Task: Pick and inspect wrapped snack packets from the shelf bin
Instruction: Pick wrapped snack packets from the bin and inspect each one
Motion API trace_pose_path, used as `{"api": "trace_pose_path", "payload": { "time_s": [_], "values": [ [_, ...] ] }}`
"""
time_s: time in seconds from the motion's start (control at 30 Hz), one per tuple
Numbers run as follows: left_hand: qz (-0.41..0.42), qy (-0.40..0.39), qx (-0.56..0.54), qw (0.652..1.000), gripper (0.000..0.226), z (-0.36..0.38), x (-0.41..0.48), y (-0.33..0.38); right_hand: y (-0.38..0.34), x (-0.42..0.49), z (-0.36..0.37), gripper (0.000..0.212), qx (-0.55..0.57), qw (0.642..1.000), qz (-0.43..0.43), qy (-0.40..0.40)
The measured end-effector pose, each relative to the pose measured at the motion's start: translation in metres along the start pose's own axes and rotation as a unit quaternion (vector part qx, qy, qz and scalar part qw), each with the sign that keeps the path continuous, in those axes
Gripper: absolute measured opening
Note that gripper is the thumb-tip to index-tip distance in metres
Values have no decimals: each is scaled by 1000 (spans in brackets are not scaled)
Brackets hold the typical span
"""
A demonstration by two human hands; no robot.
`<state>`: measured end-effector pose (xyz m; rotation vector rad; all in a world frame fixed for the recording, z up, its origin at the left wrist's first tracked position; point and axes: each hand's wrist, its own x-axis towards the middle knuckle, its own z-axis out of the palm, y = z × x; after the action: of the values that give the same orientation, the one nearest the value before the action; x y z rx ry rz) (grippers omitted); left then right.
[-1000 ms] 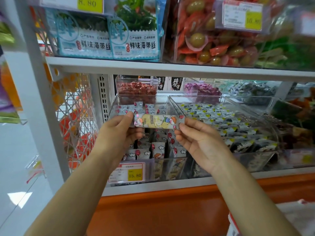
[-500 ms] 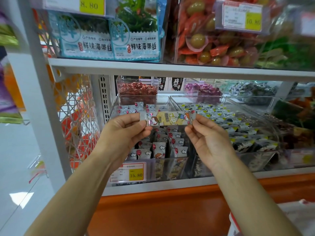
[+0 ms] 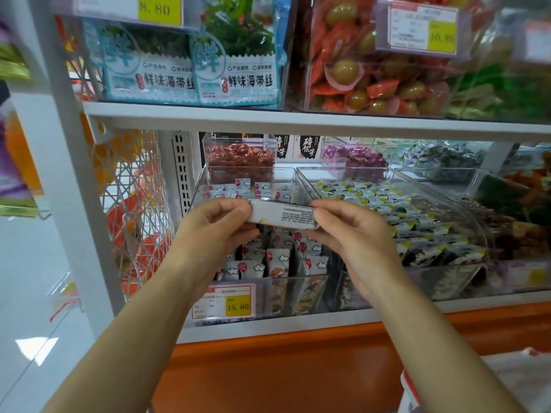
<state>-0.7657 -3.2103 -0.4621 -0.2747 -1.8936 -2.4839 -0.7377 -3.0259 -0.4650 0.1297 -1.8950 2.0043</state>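
Packet held at both ends, frame centre.
Left hand (image 3: 208, 231) and right hand (image 3: 351, 236) fingers pinch snack packet (image 3: 283, 217), printed back showing, above clear bin (image 3: 298, 289).

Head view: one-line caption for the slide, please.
Left hand and right hand pinch a snack packet by its ends, fine-print side facing the camera, at the clear shelf bin.

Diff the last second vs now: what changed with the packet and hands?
The packet was turned over: the cartoon front faced the camera, now the white back with fine print does. The left hand and right hand still pinch its ends above the bin; shelf stock unchanged.
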Motion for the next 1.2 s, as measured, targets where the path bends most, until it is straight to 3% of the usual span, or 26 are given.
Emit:
{"api": "trace_pose_path", "payload": {
  "time_s": [0.1, 0.27, 0.53, 0.63, 0.77, 0.93, 1.0, 1.1, 1.2],
  "values": [
    [2, 6, 11, 1000, 14, -3, 0, 2, 0, 1, 0, 23, 20, 1000, 11, -4],
    [116, -3, 224, 968, 13, 3, -5, 2, 2, 2, 3, 10, 55, 996, 17, 75],
    [106, -61, 211, 970, 23, 8, -9, 2, 2, 2, 4, 12, 61, 991, 9, 119],
    [70, -41, 188, 979, 21, 8, -7, 0, 4, 3, 2, 12, 58, 994, 14, 95],
    [47, 36, 139, 989, 11, 5, 1, -3, 5, 3, 1, 16, 37, 999, 4, 5],
    [45, 100, 142, 984, 12, 0, 10, -8, 2, 2, 2, 27, -150, 982, -93, -66],
    [51, 108, 149, 982, 13, 5, 12, -10, -1, 4, 4, 27, -152, 979, -113, -78],
    [65, 103, 148, 981, 17, 16, 16, -8, -4, 11, 5, 15, -65, 993, -93, -30],
    [80, 97, 166, 978, 18, 21, 23, -5, -6, 21, -3, 13, 27, 993, -45, 106]
  ]
}}
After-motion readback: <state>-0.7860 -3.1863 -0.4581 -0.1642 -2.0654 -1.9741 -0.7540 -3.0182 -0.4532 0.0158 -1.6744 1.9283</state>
